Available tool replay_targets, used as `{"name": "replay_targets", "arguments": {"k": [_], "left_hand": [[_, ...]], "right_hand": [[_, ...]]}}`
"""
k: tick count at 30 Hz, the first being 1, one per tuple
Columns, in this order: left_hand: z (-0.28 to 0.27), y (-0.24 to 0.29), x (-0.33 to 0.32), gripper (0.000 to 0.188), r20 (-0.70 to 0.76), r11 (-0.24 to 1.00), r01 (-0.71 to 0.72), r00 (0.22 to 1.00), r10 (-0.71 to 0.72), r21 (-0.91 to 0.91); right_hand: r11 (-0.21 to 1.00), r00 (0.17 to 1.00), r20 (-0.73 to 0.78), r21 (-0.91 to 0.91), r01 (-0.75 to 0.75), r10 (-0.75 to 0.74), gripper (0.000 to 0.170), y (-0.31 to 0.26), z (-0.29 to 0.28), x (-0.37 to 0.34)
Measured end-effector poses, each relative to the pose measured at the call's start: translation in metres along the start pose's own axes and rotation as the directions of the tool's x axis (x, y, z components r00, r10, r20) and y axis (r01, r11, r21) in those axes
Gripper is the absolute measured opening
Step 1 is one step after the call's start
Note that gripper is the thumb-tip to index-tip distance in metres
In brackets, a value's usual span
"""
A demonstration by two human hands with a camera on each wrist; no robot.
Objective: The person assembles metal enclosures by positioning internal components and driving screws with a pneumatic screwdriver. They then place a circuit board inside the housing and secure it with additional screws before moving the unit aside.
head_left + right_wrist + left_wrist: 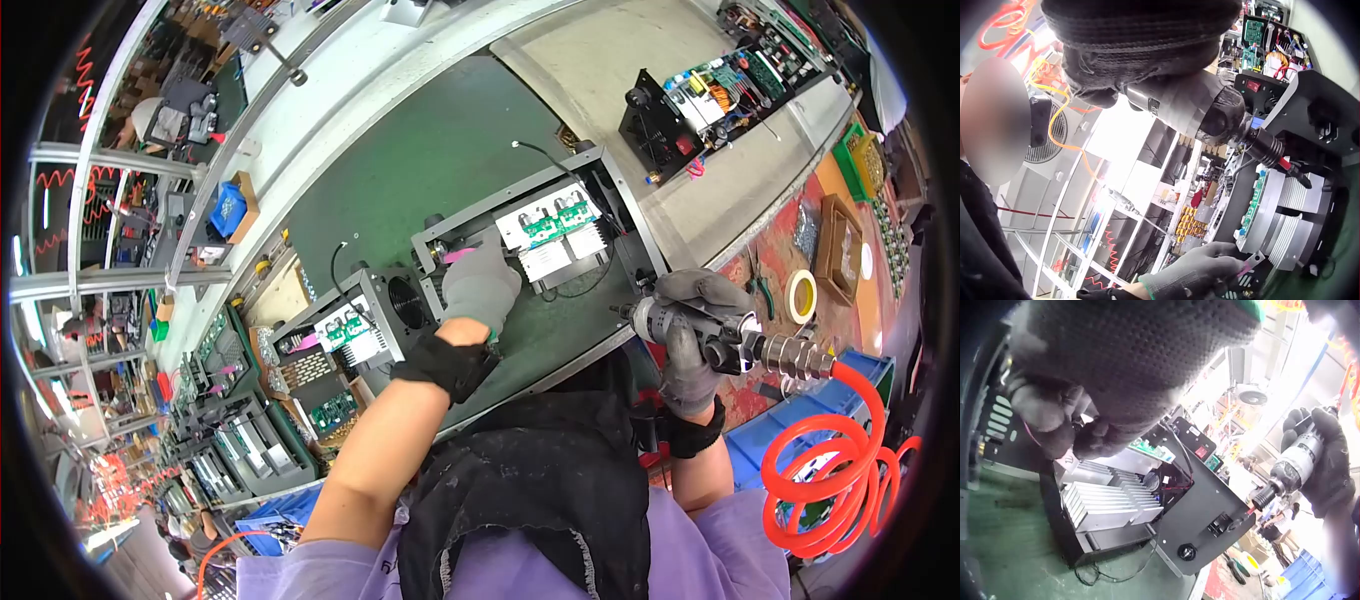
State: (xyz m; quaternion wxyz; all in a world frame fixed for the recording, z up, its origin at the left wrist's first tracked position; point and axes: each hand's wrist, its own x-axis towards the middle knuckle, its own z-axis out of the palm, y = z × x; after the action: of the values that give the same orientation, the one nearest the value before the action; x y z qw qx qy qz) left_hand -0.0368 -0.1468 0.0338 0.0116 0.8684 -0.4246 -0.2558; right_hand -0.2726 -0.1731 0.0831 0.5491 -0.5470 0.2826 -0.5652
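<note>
My gloved left hand (482, 283) is inside a black metal chassis (520, 200), beside the finned heat sink (545, 262). Its curled fingers pinch a small pink-and-silver piece (1252, 264) at the chassis end. A green circuit board (560, 222) lies along the heat sinks. In my gloved right hand (690, 372) I grip a pneumatic screwdriver (655, 320) near the chassis's right corner. Its tip (1249, 514) points toward the chassis, and in the right wrist view it overlaps the heat-sink fins. A coiled red air hose (815, 470) trails from the tool.
A second chassis with a fan (405, 302) stands left on the green mat (420, 150). Another opened unit (715, 95) sits at the back right. On the red surface are a yellow tape roll (801, 296), pliers (764, 290) and a brown tray (838, 250). Blue bins (770, 440) stand below.
</note>
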Motion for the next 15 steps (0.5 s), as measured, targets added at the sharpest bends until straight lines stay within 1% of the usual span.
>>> {"name": "replay_targets", "arguments": {"k": [1,3,5,6,7,8,9,12,13,15], "left_hand": [[-0.001,0.001,0.005,0.041,0.118,0.993,0.033,0.992,-0.046,0.112],[-0.007,0.001,0.002,0.041,0.128,0.994,0.033,0.991,-0.047,0.105],[-0.016,0.002,-0.006,0.040,0.073,1.000,-0.006,0.997,0.004,0.020],[-0.019,0.002,-0.007,0.037,0.068,0.999,0.000,0.998,0.002,-0.035],[-0.016,0.001,-0.007,0.037,0.065,0.999,0.007,0.998,-0.004,-0.041],[-0.012,0.000,-0.006,0.033,-0.006,0.998,-0.019,1.000,0.019,-0.055],[-0.009,-0.001,-0.004,0.029,-0.080,0.997,-0.046,0.996,0.041,-0.065],[-0.011,0.000,0.000,0.026,-0.089,0.998,-0.035,0.996,0.030,-0.058],[-0.014,0.000,-0.002,0.026,-0.094,0.998,-0.025,0.995,0.019,-0.063],[-0.019,-0.001,-0.008,0.020,-0.147,0.967,-0.038,0.989,0.001,-0.250]], "right_hand": [[1.000,1.000,0.025,0.003,0.018,-0.019,0.045,0.000,0.001,0.002],[0.999,0.997,0.061,0.016,0.038,-0.039,0.045,0.003,0.004,0.008],[0.993,0.987,0.110,-0.012,0.120,-0.118,0.046,0.008,0.005,0.012],[0.993,0.986,0.118,-0.009,0.119,-0.117,0.046,0.008,0.007,0.014],[0.997,0.988,0.130,0.008,0.082,-0.082,0.046,0.008,0.009,0.017],[0.999,0.989,0.143,0.023,0.043,-0.046,0.046,0.008,0.012,0.019],[0.999,0.987,0.152,0.024,0.043,-0.046,0.046,0.010,0.014,0.022],[0.983,0.962,0.237,-0.087,0.162,-0.138,0.045,0.014,0.022,0.031],[0.983,0.959,0.248,-0.081,0.162,-0.138,0.045,0.013,0.026,0.034],[0.984,0.960,0.245,-0.077,0.159,-0.135,0.045,0.013,0.035,0.038]]}}
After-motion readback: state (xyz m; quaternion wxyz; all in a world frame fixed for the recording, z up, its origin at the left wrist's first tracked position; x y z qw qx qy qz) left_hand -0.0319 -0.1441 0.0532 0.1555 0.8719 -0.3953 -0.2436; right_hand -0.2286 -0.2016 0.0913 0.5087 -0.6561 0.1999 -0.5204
